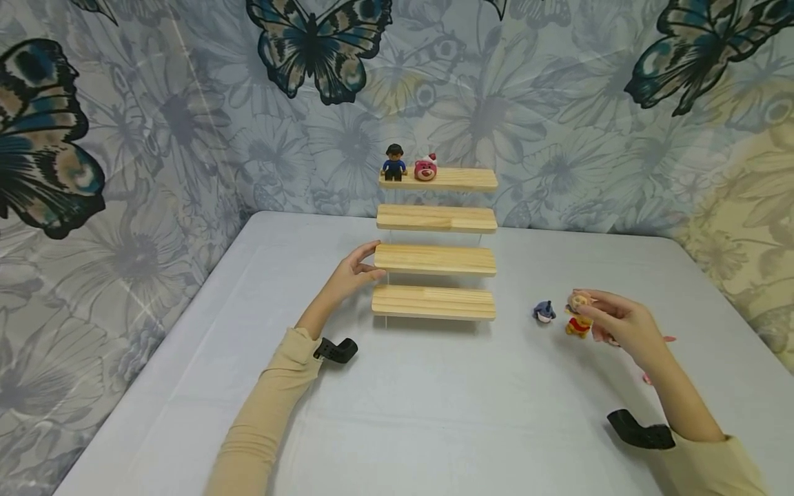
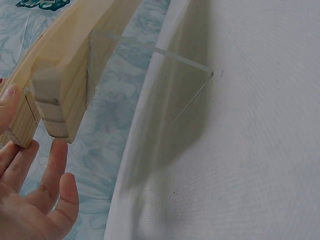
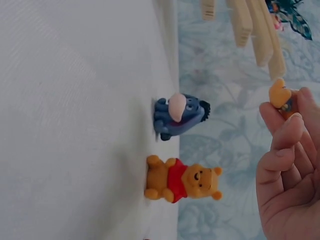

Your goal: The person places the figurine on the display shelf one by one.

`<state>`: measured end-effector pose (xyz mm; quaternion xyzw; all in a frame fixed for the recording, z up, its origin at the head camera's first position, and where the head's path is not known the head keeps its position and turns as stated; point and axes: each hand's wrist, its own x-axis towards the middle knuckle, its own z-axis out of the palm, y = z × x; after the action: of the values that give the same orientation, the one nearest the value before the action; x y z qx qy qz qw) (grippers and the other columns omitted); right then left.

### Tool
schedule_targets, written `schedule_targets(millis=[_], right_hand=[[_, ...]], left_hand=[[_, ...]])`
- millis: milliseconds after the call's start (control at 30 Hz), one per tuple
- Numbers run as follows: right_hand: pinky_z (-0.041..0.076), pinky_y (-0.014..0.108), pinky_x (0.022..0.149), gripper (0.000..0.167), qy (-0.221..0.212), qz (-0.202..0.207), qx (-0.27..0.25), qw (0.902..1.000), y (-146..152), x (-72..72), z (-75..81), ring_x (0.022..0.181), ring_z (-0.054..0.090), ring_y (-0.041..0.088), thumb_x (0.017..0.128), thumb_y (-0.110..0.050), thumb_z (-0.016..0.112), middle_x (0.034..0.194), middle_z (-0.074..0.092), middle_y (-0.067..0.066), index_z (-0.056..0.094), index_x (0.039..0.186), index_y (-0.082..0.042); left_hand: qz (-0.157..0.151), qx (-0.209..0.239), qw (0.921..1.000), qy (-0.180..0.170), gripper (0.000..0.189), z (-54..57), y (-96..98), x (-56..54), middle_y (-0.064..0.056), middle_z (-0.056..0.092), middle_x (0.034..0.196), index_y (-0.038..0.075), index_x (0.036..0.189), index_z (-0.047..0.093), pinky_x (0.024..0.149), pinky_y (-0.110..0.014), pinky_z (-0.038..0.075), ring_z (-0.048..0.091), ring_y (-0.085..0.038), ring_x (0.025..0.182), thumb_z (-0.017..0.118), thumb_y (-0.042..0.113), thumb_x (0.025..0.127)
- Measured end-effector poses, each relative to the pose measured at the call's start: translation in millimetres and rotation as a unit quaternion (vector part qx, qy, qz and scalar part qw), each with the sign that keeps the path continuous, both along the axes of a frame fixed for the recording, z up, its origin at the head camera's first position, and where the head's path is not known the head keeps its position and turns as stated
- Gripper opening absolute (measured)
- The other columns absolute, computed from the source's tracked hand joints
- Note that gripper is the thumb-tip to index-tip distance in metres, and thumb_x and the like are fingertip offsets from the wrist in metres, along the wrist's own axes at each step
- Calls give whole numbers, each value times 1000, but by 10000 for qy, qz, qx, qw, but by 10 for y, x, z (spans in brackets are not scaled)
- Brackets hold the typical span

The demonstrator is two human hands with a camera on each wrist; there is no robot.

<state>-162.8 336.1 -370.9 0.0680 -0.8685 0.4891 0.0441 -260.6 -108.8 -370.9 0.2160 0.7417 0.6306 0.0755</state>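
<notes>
My left hand [image 1: 349, 277] is at the left end of a tiered wooden display shelf [image 1: 434, 260], thumb and fingers on either side of a board end [image 2: 22, 120]. Off to the right, my right hand [image 1: 629, 327] pinches a small orange-yellow figurine [image 3: 281, 96] between thumb and fingertips, raised above the table; the fingers hide part of it. Just beneath, a Winnie the Pooh figurine [image 3: 177, 180] in a red shirt sits on the table. Beside that one is a blue Eeyore figurine [image 1: 544, 312]. Pink pieces [image 1: 647, 379] lie partly hidden behind the right hand and forearm.
On the top board stand a dark-haired toy figure [image 1: 393, 163] in blue and a pink bear head [image 1: 425, 167] with a red-and-white hat. The shelf stands on a white-covered table [image 1: 434, 399]. Butterfly-print fabric [image 1: 347, 138] hangs behind the table.
</notes>
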Motion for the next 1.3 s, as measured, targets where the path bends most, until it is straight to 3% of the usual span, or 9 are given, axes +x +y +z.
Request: schedule_targets(millis=[300,500,667,833,1067,1300], right_hand=[[25,37,34,33,-105,38,-46,9999,-87,-64,96,42,36,17,91,-22,56,51,43,4,56,123,-19],[27,38,39,35,164,144,-15,9998,-111,-118,102,50,40,15,91,-20,55,62,49,4,55,125,-14],[29,35,40,37,123,17,173,9998,-127,-150,116,51,39,17,90,-24,56,65,49,7,55,125,-13],[27,33,41,39,-37,-21,90,10000,-191,-170,191,50,38,16,89,-24,58,61,45,5,54,126,-12],[28,35,45,37,-67,-99,-1,9999,-226,-239,234,50,39,14,88,-27,59,63,49,2,57,122,-11],[31,30,46,38,-7,-195,171,9997,-277,-247,289,53,40,14,87,-31,59,66,49,1,58,120,-12]], left_hand=[[16,6,10000,-19,63,-18,-12,-24,-18,25,141,0,140,26,84,-38,43,48,-36,104,59,4,87],[47,34,10000,-33,63,-6,-10,-34,-18,26,141,1,140,27,85,-40,42,49,-35,104,60,5,86],[7,172,9998,-18,63,-117,-21,-109,-17,26,141,2,140,27,86,-45,41,50,-35,102,60,4,86],[71,85,9999,30,63,-234,-32,-176,-12,27,141,9,140,29,83,-39,44,52,-28,101,62,8,86],[65,94,9999,100,64,-247,-33,-180,-13,27,141,7,140,29,83,-40,44,52,-29,100,63,10,85],[85,33,10000,21,65,-244,-30,-190,-12,27,142,8,140,28,83,-39,44,52,-28,101,62,11,85]])
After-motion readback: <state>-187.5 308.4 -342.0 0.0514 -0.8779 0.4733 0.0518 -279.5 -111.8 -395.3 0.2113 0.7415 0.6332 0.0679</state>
